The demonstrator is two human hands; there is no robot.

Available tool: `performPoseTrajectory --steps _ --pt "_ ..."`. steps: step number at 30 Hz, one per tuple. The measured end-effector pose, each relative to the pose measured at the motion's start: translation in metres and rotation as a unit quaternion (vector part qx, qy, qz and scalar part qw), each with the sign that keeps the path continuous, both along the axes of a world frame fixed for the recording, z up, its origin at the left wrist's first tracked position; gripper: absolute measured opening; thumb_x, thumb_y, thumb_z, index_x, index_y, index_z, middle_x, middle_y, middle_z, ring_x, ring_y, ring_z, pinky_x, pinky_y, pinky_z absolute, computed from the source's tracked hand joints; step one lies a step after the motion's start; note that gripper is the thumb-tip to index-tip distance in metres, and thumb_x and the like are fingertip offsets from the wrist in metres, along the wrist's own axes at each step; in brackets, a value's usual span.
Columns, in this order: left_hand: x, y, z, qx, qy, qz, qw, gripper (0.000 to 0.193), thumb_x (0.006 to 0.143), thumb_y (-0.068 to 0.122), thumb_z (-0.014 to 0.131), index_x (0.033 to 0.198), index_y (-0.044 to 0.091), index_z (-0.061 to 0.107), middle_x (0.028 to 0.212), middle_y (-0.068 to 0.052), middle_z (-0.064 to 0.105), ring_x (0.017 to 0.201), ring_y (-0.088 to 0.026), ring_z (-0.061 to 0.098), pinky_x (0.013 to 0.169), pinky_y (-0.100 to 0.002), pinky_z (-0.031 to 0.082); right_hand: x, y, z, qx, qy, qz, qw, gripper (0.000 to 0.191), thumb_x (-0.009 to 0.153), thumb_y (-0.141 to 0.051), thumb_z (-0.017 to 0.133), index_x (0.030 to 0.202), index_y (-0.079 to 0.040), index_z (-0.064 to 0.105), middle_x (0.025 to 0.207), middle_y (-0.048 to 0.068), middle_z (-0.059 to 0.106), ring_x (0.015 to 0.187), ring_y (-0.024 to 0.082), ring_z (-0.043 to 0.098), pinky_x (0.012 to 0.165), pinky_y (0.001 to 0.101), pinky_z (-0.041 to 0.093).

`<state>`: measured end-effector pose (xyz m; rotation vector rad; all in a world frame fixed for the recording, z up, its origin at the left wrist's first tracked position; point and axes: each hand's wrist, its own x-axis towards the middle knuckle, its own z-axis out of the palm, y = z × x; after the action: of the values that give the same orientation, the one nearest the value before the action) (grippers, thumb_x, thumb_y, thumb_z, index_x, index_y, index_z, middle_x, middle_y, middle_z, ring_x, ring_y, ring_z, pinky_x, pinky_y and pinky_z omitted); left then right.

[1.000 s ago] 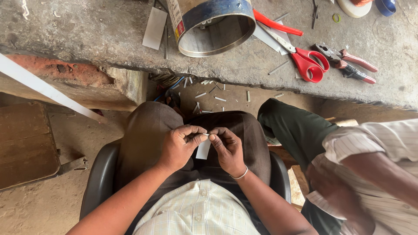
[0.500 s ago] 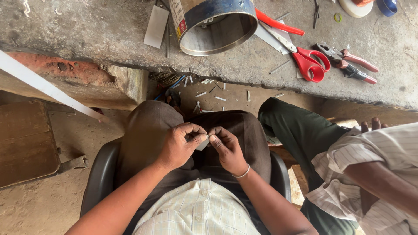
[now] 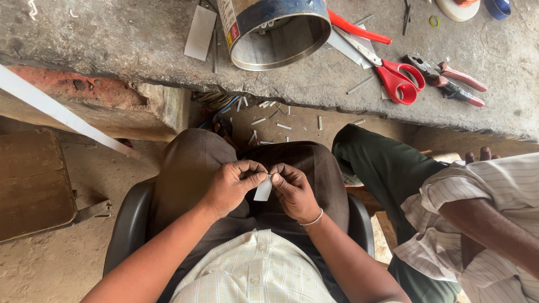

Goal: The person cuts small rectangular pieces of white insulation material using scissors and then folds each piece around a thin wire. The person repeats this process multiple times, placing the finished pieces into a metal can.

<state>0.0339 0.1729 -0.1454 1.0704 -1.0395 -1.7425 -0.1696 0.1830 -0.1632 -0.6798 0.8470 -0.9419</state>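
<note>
— Both your hands meet over your lap: your left hand (image 3: 231, 185) and your right hand (image 3: 292, 191) pinch the same small white strip piece (image 3: 263, 189) between thumbs and fingertips, so neither is free.

— Where does that piece sit, exactly?

— It hangs between your two grips, above your brown trousers, just in front of your chest. Your fingers are curled tight on its upper edge; the lower part hangs free below them.

— How far along would you say I am?

— My judgement only: you are in the middle of working this one piece. It looks flat and whole, with no clear fold or tear that I can make out. Short white offcuts (image 3: 269, 115) lie scattered on the ground below the ledge, which suggests some cutting is already done. Another flat white strip (image 3: 200, 32) lies on the concrete ledge (image 3: 112, 39), and a long white strip (image 3: 62, 112) runs slantwise at your left, so stock seems to remain.

— And the tools?

— Red-handled scissors (image 3: 387, 70) lie on the ledge, well apart from your hands, beside red-handled pliers (image 3: 449, 78). A metal can (image 3: 275, 28) lies on its side near them, its open mouth towards you.

— Anyone close by?

— A person in a striped shirt (image 3: 483, 207) sits at your right, one knee near yours, hands not on your piece.
</note>
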Motion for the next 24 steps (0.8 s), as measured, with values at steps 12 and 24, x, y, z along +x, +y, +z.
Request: performPoseTrajectory --steps 12,24 --pt "-0.0026 0.0024 -0.0099 0.046 0.105 -0.023 0.993 0.008 0.095 0.008 0.071 0.1 0.003 0.075 0.092 0.002 0.073 0.088 -0.006 0.064 0.084 -0.023 0.054 0.0027 -0.002 -0.0012 0.031 -0.066 -0.015 0.997 0.017 0.098 -0.016 0.073 0.103 -0.001 0.067 0.092 0.005 0.07 0.083 0.012 0.065 0.074 0.0237 0.053" --pt "-0.0009 0.0024 -0.0043 0.002 0.056 -0.02 0.998 0.006 0.094 0.009 0.071 0.096 0.004 0.074 0.089 0.003 0.071 0.085 -0.005 0.062 0.079 -0.023 0.053 -0.0024 -0.0021 0.0035 -0.005 -0.065 0.038 0.997 0.013 0.101 -0.017 0.071 0.102 -0.006 0.063 0.091 -0.002 0.062 0.08 0.007 0.054 0.069 0.0223 0.042"
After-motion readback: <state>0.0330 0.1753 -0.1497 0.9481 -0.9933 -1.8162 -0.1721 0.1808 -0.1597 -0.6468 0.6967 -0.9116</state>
